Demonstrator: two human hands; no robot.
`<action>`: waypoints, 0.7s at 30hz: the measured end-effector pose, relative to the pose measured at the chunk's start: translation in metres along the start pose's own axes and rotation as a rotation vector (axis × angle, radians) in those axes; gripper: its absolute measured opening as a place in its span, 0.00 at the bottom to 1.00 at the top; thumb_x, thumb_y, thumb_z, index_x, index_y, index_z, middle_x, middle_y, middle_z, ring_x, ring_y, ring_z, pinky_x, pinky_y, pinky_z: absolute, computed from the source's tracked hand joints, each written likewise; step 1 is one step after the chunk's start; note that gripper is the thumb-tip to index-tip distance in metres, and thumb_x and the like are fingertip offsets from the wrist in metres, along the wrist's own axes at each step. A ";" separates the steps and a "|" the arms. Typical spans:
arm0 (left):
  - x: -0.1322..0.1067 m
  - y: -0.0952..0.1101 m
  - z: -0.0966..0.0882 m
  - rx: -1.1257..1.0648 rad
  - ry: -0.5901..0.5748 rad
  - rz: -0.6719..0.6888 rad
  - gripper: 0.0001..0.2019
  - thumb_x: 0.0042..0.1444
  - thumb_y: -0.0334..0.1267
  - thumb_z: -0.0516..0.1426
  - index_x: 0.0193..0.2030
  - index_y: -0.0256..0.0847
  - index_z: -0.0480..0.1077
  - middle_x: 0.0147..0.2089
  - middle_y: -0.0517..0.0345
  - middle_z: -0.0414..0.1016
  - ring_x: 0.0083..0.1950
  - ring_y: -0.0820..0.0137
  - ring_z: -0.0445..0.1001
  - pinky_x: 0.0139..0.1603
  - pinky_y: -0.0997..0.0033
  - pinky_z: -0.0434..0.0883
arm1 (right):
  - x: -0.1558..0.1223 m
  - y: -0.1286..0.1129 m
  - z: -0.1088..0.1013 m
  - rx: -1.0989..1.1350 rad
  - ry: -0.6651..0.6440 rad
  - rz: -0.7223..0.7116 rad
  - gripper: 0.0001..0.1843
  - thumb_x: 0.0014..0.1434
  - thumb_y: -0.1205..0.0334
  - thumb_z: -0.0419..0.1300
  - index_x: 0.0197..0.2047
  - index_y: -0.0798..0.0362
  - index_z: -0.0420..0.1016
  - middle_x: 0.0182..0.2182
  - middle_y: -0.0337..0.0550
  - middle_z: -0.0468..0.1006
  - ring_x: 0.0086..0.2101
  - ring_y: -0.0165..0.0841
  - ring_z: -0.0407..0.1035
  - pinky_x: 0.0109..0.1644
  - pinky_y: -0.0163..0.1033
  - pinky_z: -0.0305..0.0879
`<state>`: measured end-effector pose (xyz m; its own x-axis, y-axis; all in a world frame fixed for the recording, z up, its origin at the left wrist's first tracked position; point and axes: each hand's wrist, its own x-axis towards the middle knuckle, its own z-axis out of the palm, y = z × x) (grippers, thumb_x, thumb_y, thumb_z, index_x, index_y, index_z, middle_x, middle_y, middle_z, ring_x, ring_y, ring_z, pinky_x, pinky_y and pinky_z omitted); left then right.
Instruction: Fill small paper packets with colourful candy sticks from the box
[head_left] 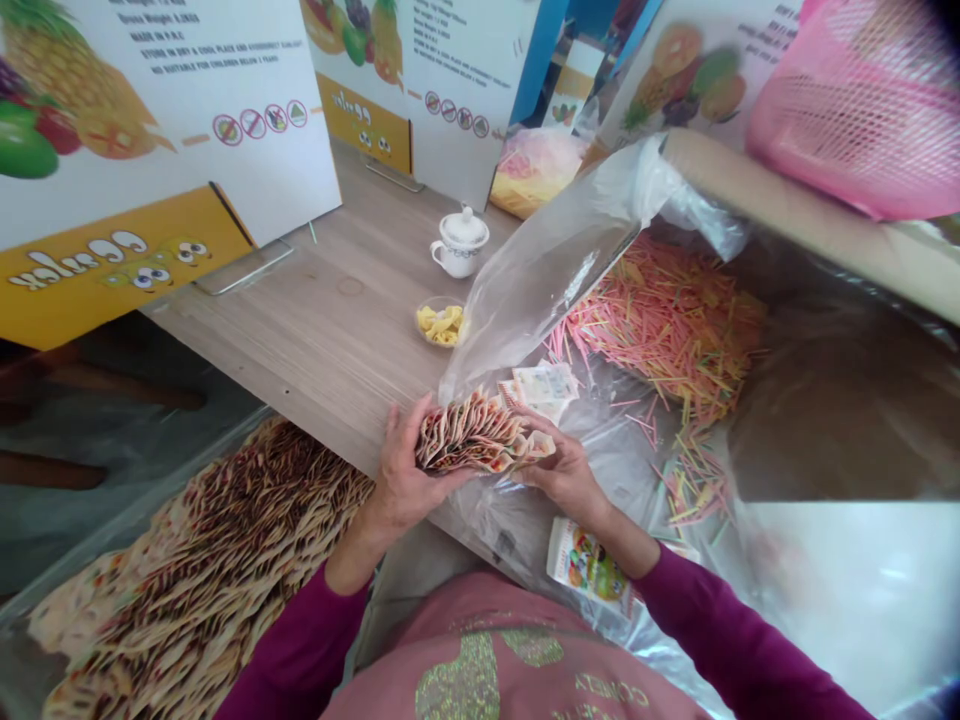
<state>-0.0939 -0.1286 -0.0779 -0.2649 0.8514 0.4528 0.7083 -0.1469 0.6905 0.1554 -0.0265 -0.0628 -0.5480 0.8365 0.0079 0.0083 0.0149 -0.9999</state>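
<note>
My left hand (pixel 399 478) is wrapped round the left end of a bundle of small printed paper packets (pixel 471 428). At the bundle's right end, my right hand (pixel 568 482) grips the last packets, whose tops gape a little. The packets stand on edge, pressed face to face, over the table's front edge. Just behind them a few flat printed packets (pixel 541 388) lie on clear plastic. Another colourful packet (pixel 589 565) is partly under my right forearm. What is inside the held packets is too small to make out.
Pink and yellow thin sticks (pixel 667 320) are heaped in a plastic-lined carton at right. Many similar packets (pixel 247 540) fill a container below left. On the table (pixel 300 330) stand a lidded white cup (pixel 461 242) and a dish of yellow pieces (pixel 439 323). Printed cartons (pixel 247 190) and a pink basket (pixel 862 110) are behind.
</note>
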 end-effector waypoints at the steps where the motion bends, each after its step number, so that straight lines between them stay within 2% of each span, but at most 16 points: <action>1: 0.000 0.000 0.000 0.001 0.001 0.001 0.57 0.49 0.52 0.78 0.80 0.46 0.55 0.60 0.47 0.85 0.58 0.49 0.86 0.80 0.29 0.63 | 0.001 0.000 0.001 -0.042 0.008 -0.054 0.34 0.51 0.57 0.85 0.60 0.41 0.86 0.69 0.49 0.79 0.70 0.51 0.71 0.76 0.59 0.66; 4: 0.000 -0.002 0.001 -0.002 0.017 0.009 0.55 0.49 0.53 0.78 0.79 0.46 0.57 0.60 0.47 0.85 0.58 0.49 0.86 0.79 0.30 0.64 | 0.004 -0.001 0.004 -0.171 -0.022 -0.162 0.33 0.55 0.54 0.83 0.63 0.38 0.85 0.70 0.51 0.77 0.73 0.52 0.67 0.80 0.63 0.59; 9: 0.003 -0.001 -0.001 -0.021 0.033 0.023 0.51 0.49 0.51 0.78 0.76 0.45 0.63 0.61 0.47 0.84 0.59 0.49 0.85 0.75 0.36 0.72 | 0.019 -0.004 0.005 -0.335 -0.073 -0.232 0.35 0.61 0.49 0.78 0.69 0.42 0.80 0.70 0.54 0.77 0.71 0.51 0.69 0.79 0.60 0.62; 13: 0.004 0.000 -0.003 -0.067 0.012 0.038 0.47 0.52 0.50 0.77 0.75 0.45 0.64 0.63 0.46 0.83 0.60 0.51 0.85 0.69 0.43 0.78 | 0.034 -0.006 0.002 -0.355 -0.153 -0.145 0.53 0.56 0.43 0.80 0.79 0.46 0.67 0.70 0.58 0.77 0.66 0.52 0.75 0.72 0.59 0.70; 18: 0.004 -0.001 -0.005 -0.107 -0.028 0.080 0.47 0.53 0.50 0.76 0.76 0.46 0.63 0.62 0.46 0.84 0.60 0.51 0.85 0.72 0.41 0.76 | 0.051 -0.012 0.005 -0.349 -0.312 -0.100 0.67 0.49 0.40 0.83 0.83 0.47 0.59 0.72 0.58 0.74 0.71 0.56 0.69 0.79 0.61 0.60; 21: 0.005 -0.002 -0.009 -0.150 -0.078 0.081 0.44 0.56 0.48 0.74 0.76 0.47 0.63 0.64 0.45 0.83 0.61 0.52 0.84 0.69 0.45 0.79 | 0.058 -0.015 0.012 -0.235 -0.410 -0.055 0.76 0.45 0.38 0.84 0.86 0.46 0.50 0.74 0.59 0.69 0.70 0.55 0.69 0.77 0.59 0.62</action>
<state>-0.1029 -0.1285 -0.0715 -0.1553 0.8692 0.4694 0.6181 -0.2851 0.7326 0.1131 0.0153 -0.0479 -0.8374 0.5465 0.0064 0.1337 0.2161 -0.9672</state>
